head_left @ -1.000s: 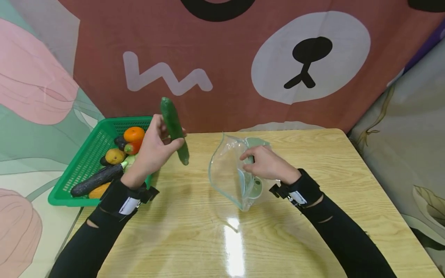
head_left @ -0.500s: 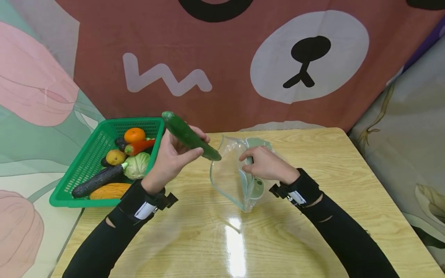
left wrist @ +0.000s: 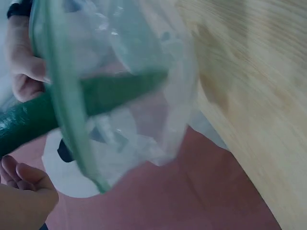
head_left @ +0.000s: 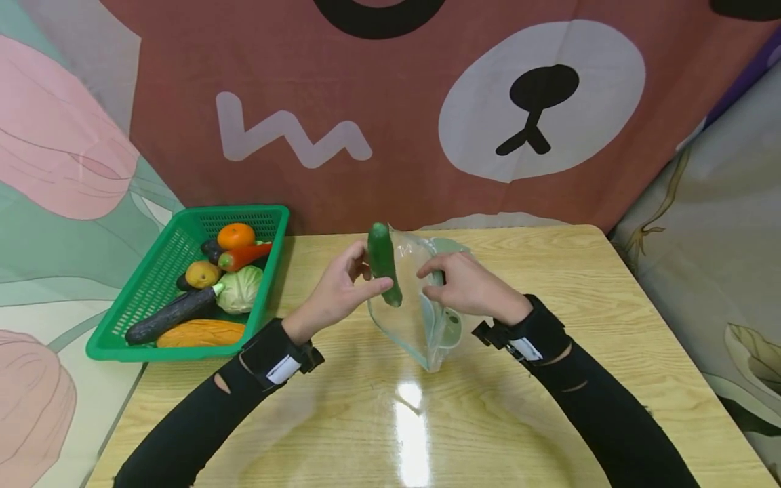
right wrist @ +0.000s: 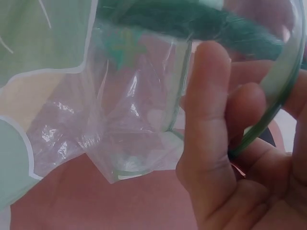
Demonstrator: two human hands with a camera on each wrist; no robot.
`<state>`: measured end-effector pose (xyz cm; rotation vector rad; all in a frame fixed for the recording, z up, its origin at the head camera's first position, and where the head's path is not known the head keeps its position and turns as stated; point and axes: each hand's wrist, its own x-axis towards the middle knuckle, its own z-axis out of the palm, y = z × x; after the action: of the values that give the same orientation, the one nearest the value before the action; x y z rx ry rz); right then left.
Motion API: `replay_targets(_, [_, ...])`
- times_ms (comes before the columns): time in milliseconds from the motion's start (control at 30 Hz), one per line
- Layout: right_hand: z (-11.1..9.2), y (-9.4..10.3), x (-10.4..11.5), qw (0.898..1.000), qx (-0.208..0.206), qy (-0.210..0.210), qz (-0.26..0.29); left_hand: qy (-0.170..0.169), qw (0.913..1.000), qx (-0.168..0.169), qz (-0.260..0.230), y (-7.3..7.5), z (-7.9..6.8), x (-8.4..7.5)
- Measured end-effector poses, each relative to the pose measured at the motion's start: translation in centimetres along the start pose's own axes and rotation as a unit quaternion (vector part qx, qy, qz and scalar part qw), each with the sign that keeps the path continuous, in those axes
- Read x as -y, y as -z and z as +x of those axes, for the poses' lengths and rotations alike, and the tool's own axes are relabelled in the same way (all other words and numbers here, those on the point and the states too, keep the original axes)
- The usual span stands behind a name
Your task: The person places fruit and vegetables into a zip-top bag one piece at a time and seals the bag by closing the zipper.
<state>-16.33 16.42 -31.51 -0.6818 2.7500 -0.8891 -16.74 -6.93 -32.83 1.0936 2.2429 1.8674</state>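
A green cucumber [head_left: 382, 261] is held between the thumb and fingers of my left hand [head_left: 335, 288], at the mouth of a clear zip bag [head_left: 399, 332]. Through the film in the left wrist view, the cucumber's front end [left wrist: 120, 91] shows inside the bag, past its green-edged rim [left wrist: 72, 105]. My right hand [head_left: 466, 285] pinches the bag's edge on the far side and keeps the mouth spread. In the right wrist view the bag's rim [right wrist: 259, 129] runs between the right hand's fingers.
Left on the wooden table [head_left: 342, 420] stands a green basket [head_left: 110, 342] with an orange [head_left: 236, 236], a carrot [head_left: 244, 256], a cabbage [head_left: 241, 290], a dark eggplant [head_left: 171, 316] and other produce. A bear-print cloth [head_left: 390, 102] hangs behind the table.
My left hand has carried the cucumber rightward from beside the basket to the bag's mouth, turning it on the way. My right hand and the bag have hardly moved.
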Motion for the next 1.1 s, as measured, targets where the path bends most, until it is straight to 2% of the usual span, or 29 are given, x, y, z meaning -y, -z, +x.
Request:
replay_targets(167, [-0.3,0.3,0.3,1.000,-0.010,0.008,-0.001,-0.015,0.9950,0.024,0.096,0.2,0.0,0.7])
replay_targets(300, [-0.4,0.3,0.5,1.000,-0.011,0.011,0.007,-0.001,0.9795,0.070,0.189,0.2,0.1,1.2])
replay_targets(400, [-0.5,0.3,0.6,1.000,-0.009,0.010,0.007,0.025,0.9695,0.096,0.224,0.0,0.0,1.4])
replay_targets(500, [-0.5,0.4,0.7,1.000,-0.012,0.010,0.001,0.039,0.9695,0.081,0.228,0.0,-0.2,1.3])
replay_targets(600, [-0.6,0.5,0.7,1.000,-0.015,0.011,0.004,0.026,0.9701,0.057,0.234,0.1,-0.1,1.3])
replay_targets(833, [-0.6,0.7,0.7,0.999,-0.012,0.019,0.031,-0.050,0.9558,0.057,0.284,-0.1,0.1,1.6])
replay_targets(933, [-0.5,0.8,0.6,0.999,-0.015,0.016,0.048,-0.066,0.9542,0.043,0.289,0.0,0.0,1.7])
replay_targets(1000, [-0.5,0.8,0.4,0.998,-0.018,0.011,0.061,-0.065,0.9562,0.024,0.284,0.3,0.0,1.6])
replay_targets(1100, [-0.5,0.9,0.1,0.996,-0.022,0.002,0.083,-0.038,0.9606,-0.005,0.275,1.7,0.0,1.3])
